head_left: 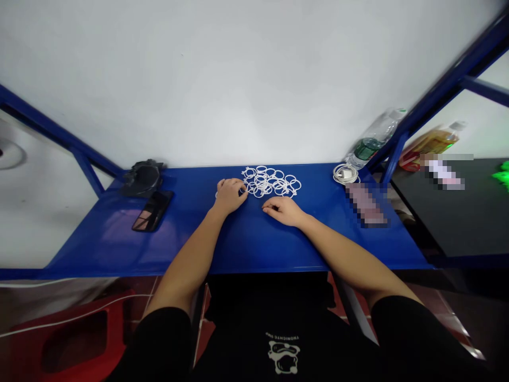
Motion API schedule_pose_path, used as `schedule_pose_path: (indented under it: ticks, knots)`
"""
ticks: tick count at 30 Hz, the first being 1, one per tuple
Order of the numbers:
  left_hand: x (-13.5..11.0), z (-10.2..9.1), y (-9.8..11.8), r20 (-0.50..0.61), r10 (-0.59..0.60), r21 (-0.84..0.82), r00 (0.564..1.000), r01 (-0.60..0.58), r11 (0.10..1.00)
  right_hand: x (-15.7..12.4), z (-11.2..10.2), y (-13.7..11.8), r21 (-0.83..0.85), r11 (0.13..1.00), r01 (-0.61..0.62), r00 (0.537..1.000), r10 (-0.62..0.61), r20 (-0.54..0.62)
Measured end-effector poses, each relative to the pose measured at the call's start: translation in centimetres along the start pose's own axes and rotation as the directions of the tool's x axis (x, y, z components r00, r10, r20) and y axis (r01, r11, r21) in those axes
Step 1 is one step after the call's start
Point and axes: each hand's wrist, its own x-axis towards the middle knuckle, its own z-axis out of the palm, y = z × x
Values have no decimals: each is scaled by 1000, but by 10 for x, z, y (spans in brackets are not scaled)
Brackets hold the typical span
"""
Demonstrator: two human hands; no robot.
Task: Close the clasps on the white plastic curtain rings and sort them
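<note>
A loose pile of thin white plastic rings [262, 183], each with a small tab, lies on the blue tabletop near the wall. My left hand [230, 195] rests at the pile's left edge with curled fingers. Bits of white ring show beside its thumb and at its outer side; the rest is hidden under the palm. Just in front of the pile lies my right hand [284, 211], its fingers bent in and thumb close to the index finger. No object shows in it.
On the left of the blue table [254, 249] are a black bundled object [142, 178] and a phone [152, 211]. At the right sit a coiled white cable with charger [345, 174], a plastic bottle [371, 140] and a blurred-out item [366, 206]. Blue frame bars flank both sides.
</note>
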Motion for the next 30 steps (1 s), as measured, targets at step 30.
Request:
schedule_pose_path:
  ticks: [30]
  knots:
    - [-10,-9,45,-101,515,-102,851,-523,846,8,-7,-1,691,672,-268,939,342,32]
